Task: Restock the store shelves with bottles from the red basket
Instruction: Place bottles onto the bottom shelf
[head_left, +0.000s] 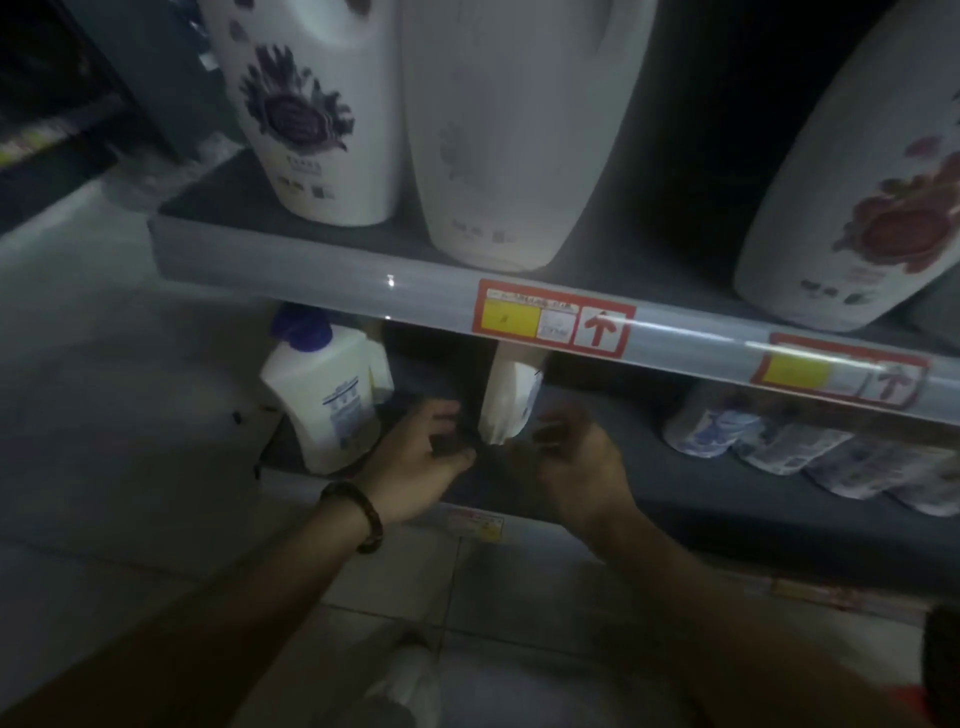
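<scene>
The step in hand looks like placing: a slim white plastic bottle with a blue-printed label (511, 400) stands upright near the front edge of the dark grey lower shelf (675, 499). Its top is hidden behind the pale grey upper shelf rail (311, 270). Both hands are at its base.

The left hand (421, 460), with a dark beaded bracelet (358, 514) on the wrist, is on the bottle's left. Its fingers are curled and their tips are at the bottle's lower corner. The dim, blurred picture does not show whether they pinch it or only touch it. The right hand (579, 460) is just beside the bottle on the other side, with its fingers loosely bent. It seems to hold nothing, though the gap is slight.

At the left end of the same shelf stands a squat white bottle with a blue cap (327, 400). There is open shelf between it and the slim bottle. Toward the right end lies a row of blue-and-white printed packs (779, 447).

I judge the bottle to be nearly settled. The next move would be to nudge it back from the front edge and square it, then let go and reach for another. A red edge at the bottom right corner (935, 699) may be the basket, but too little of it shows to say.
</scene>
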